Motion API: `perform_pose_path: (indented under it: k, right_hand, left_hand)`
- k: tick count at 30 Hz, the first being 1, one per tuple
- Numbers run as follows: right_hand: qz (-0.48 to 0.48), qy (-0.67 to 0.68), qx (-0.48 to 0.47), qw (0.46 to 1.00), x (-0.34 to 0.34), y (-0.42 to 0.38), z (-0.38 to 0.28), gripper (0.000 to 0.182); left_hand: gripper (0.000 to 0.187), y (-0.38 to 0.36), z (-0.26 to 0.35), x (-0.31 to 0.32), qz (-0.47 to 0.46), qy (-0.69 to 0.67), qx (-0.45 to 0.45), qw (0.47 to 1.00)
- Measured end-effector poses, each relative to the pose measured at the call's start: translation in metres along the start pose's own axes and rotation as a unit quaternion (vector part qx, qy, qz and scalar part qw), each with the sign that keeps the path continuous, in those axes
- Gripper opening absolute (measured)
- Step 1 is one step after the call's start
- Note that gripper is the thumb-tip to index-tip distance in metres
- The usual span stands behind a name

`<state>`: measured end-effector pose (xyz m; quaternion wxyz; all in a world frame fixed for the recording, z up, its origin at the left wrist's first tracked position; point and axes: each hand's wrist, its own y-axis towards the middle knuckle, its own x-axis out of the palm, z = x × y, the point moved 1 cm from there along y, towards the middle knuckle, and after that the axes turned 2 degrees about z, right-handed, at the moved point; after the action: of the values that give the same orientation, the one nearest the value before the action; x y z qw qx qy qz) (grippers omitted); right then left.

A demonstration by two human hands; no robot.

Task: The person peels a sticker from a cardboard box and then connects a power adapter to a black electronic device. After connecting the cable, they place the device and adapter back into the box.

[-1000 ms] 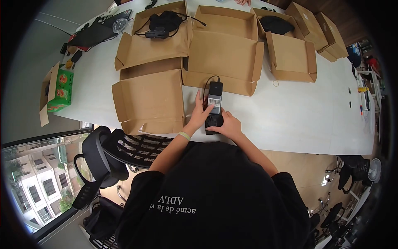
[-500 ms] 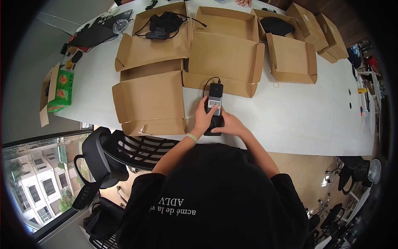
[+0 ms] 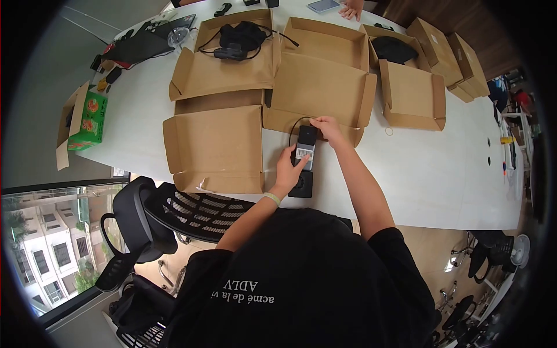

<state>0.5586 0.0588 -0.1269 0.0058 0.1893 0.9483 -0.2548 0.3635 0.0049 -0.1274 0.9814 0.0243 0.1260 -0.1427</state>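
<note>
My left hand (image 3: 286,172), with a pale band at the wrist, grips a slim black and grey device (image 3: 306,147) by its sides. The thumb lies beside the white barcode label on its face. At the device's far end, my right hand (image 3: 329,130) pinches the plug end of a thin black cable (image 3: 292,134), which loops down along the left side. The fingers partly hide the plug. Below the device, near the table's front edge, sits a flat black square piece (image 3: 301,185), overlapped by the device's near end in this view.
Open cardboard boxes (image 3: 216,145) lie left and ahead, one with a black cabled bundle (image 3: 239,38). Closed boxes (image 3: 436,51) stand far right. A green carton (image 3: 91,120) is at the left edge. Another person's hand (image 3: 351,8) rests beside a phone (image 3: 323,6).
My right hand has moved from the device's near end up to the cable plug at its far end. My left hand still holds the device. The camera view has shifted slightly.
</note>
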Motion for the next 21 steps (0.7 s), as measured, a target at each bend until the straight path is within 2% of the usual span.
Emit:
perform_pose_path:
  k: [2, 8, 10, 11, 13, 21]
  right_hand:
    - [-0.007, 0.02, 0.033, 0.999, 0.0, -0.002, 0.001, 0.021]
    - [0.045, 0.061, -0.065, 0.995, 0.008, 0.009, 0.023, 0.022]
    - [-0.009, 0.011, -0.005, 1.0, 0.002, 0.004, 0.009, 0.021]
    - [-0.009, 0.01, -0.005, 1.0, 0.0, 0.004, 0.002, 0.021]
    - [-0.052, -0.087, 0.028, 0.994, -0.004, 0.009, -0.006, 0.022]
    - [-0.067, -0.114, 0.023, 0.991, -0.005, 0.01, -0.01, 0.024]
  left_hand:
    - [0.05, -0.001, 0.004, -0.001, -0.004, 0.013, 0.003, 1.0]
    - [0.049, 0.0, 0.005, -0.001, -0.002, 0.054, 0.014, 0.998]
    - [0.049, 0.001, 0.007, -0.002, -0.005, 0.054, 0.018, 0.998]
    - [0.048, 0.001, 0.007, -0.002, -0.008, 0.055, 0.019, 0.998]
    - [0.048, 0.001, 0.004, -0.002, -0.007, 0.068, 0.025, 0.997]
    - [0.047, 0.001, 0.005, -0.001, -0.01, 0.093, 0.033, 0.995]
